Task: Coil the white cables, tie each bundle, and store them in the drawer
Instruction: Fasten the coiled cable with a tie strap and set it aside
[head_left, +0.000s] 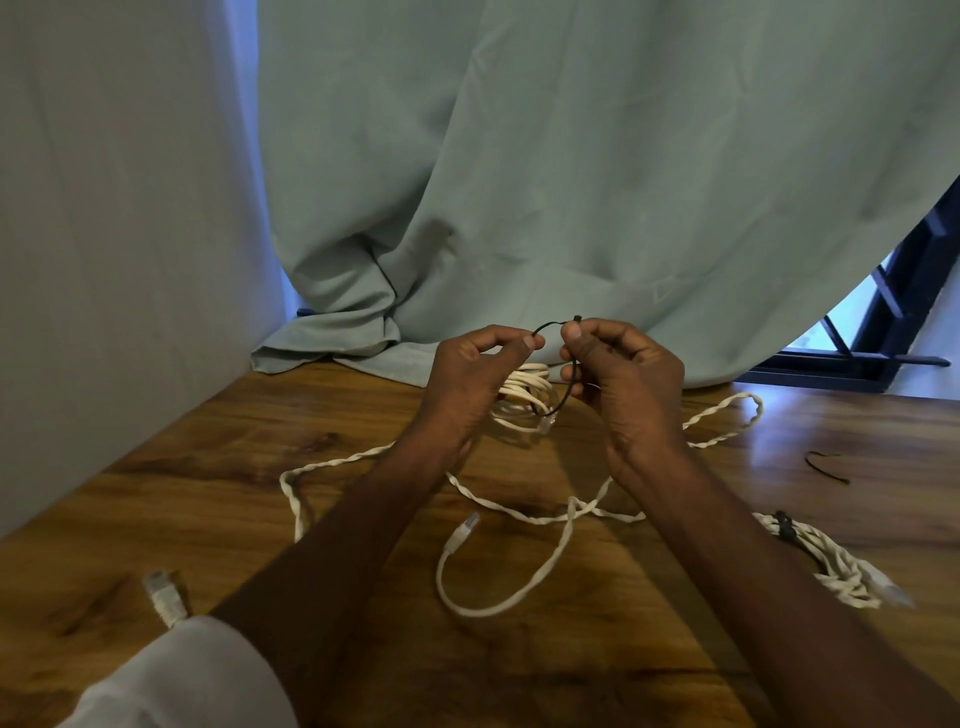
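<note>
1. Fingers of both hands are pinching a thin black tie (551, 325) – the left hand (470, 379) is gripping one end between thumb and forefinger, and the right hand (621, 374) is nipping the other end, where a small head is sticking up just above its fingertips.
2. Below and between the two sets of fingers, the tie is looping down around a coiled white cable bundle (522, 397), which is hanging just under the left fingers, over the wooden table (260, 447).
3. Nearer the person than the fingers, a loose white cable (540, 517) is sprawling across the table, passing under both forearms – one plug (462, 535) is lying between the wrists, another plug (165, 597) is sitting by the left sleeve (182, 675).
4. Well to the right of the right fingers, a second bundle (831, 566), already bound with a black tie, is lying on the table.
5. Beyond that bundle, a spare black tie (826, 466) is resting on the wood.
6. Past the fingertips, a pale green curtain (519, 182) is hanging down onto the table's far edge.
</note>
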